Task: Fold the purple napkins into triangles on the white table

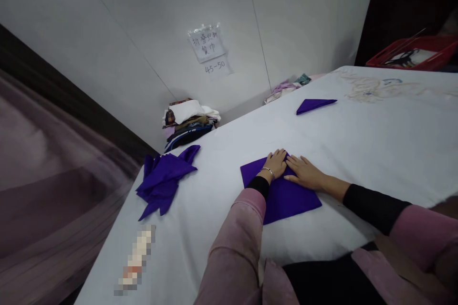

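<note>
Pressing purple napkin [286, 195], corner seemingly pointing away, both hands [291, 167] flat.

Both hands, left hand [276, 163] and right hand [305, 172], press flat on a purple napkin [286, 195].

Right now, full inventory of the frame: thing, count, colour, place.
flat napkin: 1, purple, near table edge, under both hands
folded napkin: 1, purple, triangular, far side of table
loose napkin pile: 1 heap, purple, left table edge
table cover: 1, white, faint print at far right
stacked cloths: 1 stack, mixed colours, against wall
pastel cloths: 1 small heap, pink and teal, far edge by wall
paper sign: 1, white, handwritten, on wall
tray: 1, red, upper right
left hand: flat on flat napkin, bracelet at wrist
right hand: flat on flat napkin, fingers spread
</note>
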Tool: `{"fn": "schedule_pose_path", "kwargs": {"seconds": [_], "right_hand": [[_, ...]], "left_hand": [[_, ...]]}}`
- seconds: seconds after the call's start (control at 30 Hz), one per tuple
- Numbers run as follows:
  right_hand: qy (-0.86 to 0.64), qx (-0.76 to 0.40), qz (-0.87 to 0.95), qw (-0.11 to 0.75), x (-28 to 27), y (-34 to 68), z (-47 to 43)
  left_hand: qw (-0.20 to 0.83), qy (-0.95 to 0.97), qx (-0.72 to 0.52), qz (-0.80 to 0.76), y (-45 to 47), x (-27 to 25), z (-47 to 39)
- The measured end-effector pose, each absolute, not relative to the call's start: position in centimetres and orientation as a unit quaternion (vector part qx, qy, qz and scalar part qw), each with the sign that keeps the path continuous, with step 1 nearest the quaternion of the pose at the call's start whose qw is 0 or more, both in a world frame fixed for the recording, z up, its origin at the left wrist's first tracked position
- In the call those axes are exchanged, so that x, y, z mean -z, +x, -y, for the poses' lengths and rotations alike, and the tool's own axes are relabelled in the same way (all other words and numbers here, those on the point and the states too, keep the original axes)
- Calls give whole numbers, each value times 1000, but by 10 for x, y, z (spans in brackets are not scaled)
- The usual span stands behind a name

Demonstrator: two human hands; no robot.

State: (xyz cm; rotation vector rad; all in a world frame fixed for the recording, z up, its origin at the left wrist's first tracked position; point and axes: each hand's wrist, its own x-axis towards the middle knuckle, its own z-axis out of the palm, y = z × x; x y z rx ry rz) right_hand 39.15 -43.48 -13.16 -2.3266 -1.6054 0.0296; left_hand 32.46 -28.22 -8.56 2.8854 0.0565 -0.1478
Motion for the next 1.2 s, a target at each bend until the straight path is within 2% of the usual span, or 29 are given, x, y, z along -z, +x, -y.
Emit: {"fn": "schedule_pose_path", "kwargs": {"seconds": [0.23,0.57,0.8,0.93,1.1,1.2], "right_hand": [[-805,-17,569,167,128,374,450],[-759,28,613,218,143,311,542],[-727,-13,646,232,132,303,572],[-759,-72,600,242,103,324,572],[-811,-15,500,303,81,377,538],[-814,9,492,307,83,397,492]], "left_hand": [[91,994,54,-28,323,91,285],[88,994,54,-34,325,93,285],[71,995,60,-28,326,89,283],[73,997,19,-2,319,77,293],[71,992,5,100,279,73,334],[84,983,23,160,252,81,360]]}}
